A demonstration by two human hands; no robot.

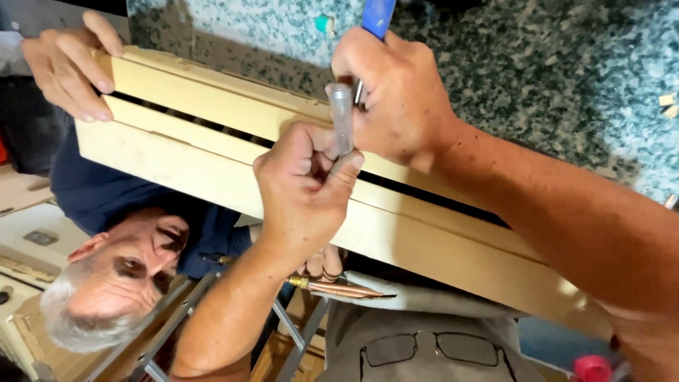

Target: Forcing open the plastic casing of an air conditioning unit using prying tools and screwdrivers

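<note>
Head view: the left hand (pixel 304 187) is curled almost to a fist, thumb and forefinger pinched on the lower end of a short grey metal tube (pixel 341 117). The right hand (pixel 399 95) is closed tight round a blue-handled tool (pixel 377 15), its knuckles just beside the tube's upper end; a thin metal shank shows between its fingers, next to the tube. Both hands are pressed against the front of a long cream unit (pixel 212 148).

The unit sits against a speckled green-grey stone wall (pixel 552 71). A dark slot runs along it between its two long panels. A small teal plug (pixel 324 23) is set in the wall above it. A co-worker's hand (pixel 67 64) grips the unit's far left end, fingers spread over the top edge; that person, in a dark blue top, stands below. Lower down are copper pipes (pixel 346 288) with a brass fitting, the grey rails of a ladder (pixel 297 339), a pair of glasses (pixel 431 350) on grey cloth, cardboard boxes (pixel 28 233) at the left and something red (pixel 590 368) at the bottom right.

The tube stands nearly upright, its long axis running up and down the picture, across the unit. The unit's long axis runs from upper left down to lower right. The tool's handle points up and out of view.
</note>
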